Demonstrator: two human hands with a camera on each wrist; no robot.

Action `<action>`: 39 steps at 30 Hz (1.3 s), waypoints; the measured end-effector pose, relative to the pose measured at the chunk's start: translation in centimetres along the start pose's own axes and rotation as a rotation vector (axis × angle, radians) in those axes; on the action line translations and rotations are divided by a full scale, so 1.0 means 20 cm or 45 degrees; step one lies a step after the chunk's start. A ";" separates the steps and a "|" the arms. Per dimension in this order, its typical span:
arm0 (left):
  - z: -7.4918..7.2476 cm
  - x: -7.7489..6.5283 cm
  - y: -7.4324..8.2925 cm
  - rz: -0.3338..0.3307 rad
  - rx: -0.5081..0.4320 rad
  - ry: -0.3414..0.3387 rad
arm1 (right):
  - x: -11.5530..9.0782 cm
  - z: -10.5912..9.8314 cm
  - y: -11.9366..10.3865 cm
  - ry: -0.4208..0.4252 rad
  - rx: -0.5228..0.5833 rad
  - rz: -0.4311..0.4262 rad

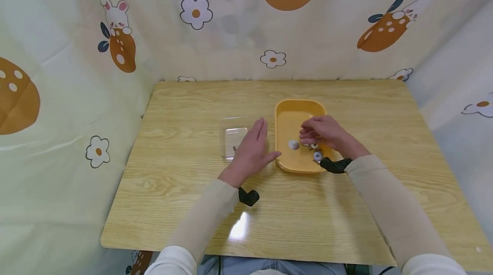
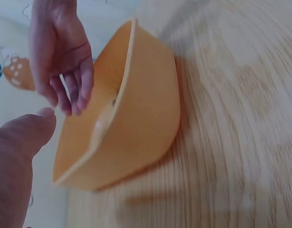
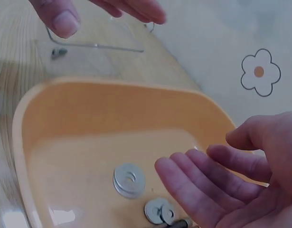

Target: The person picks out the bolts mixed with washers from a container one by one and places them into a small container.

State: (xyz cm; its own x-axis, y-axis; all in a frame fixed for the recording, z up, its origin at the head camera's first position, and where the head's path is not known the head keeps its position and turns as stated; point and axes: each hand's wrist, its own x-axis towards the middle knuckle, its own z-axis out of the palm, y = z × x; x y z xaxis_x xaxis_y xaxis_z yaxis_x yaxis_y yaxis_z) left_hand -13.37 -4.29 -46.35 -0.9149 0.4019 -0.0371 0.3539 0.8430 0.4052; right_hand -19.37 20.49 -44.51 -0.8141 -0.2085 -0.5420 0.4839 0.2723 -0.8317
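A yellow-orange plastic tray (image 1: 290, 114) stands on the table with several metal washers in it. One pair of large washers (image 3: 129, 180) lies stacked apart from smaller washers (image 3: 157, 210), which sit beside a dark metal piece (image 3: 180, 223). Over the tray is my right hand (image 1: 325, 133), fingers loosely bent, thumb apart from them and nothing held. My left hand (image 1: 252, 150) is between the tray and a clear plastic box (image 1: 225, 140), fingers straight and thumb spread toward the tray's near-left side. It hides part of the box, where a small screw-like piece (image 3: 59, 52) lies.
The wood-grain table (image 1: 185, 138) extends around both containers. A patterned curtain (image 1: 231, 43) hangs behind the table's far edge and along its sides. Black wrist straps (image 1: 248, 197) show at both sleeves.
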 end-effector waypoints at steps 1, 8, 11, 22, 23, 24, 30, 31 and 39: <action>0.01 0.01 0.02 0.005 -0.006 -0.010 | 0.00 0.00 0.00 0.009 -0.012 0.010; 0.07 0.07 0.07 0.037 -0.030 -0.084 | 0.04 -0.02 0.03 0.038 -0.147 0.039; 0.10 0.08 0.08 0.038 -0.025 -0.098 | 0.05 -0.01 0.03 0.040 -0.198 0.052; 0.15 0.09 0.08 0.064 0.087 -0.122 | 0.09 0.02 0.02 0.123 -0.749 0.096; 0.15 0.09 0.08 0.070 0.084 -0.121 | 0.10 0.03 0.02 0.133 -0.827 0.091; 0.15 0.09 0.08 0.073 0.084 -0.122 | 0.11 0.03 0.02 0.144 -0.888 0.090; 0.15 0.09 0.08 0.086 0.090 -0.152 | 0.12 0.05 0.04 0.167 -1.069 0.116; 0.15 0.09 0.08 0.085 0.096 -0.158 | 0.12 0.06 0.04 0.170 -1.073 0.121; 0.16 0.10 0.08 0.064 0.109 -0.181 | 0.12 0.07 0.07 0.213 -1.094 0.058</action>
State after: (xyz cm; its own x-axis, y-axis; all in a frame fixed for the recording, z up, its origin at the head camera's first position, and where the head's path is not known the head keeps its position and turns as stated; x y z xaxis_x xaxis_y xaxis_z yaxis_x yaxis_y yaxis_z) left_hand -13.98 -0.88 -48.74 -0.8611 0.4858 -0.1499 0.4193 0.8454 0.3310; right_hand -20.15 19.12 -47.14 -0.8691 -0.0580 -0.4912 0.1626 0.9044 -0.3945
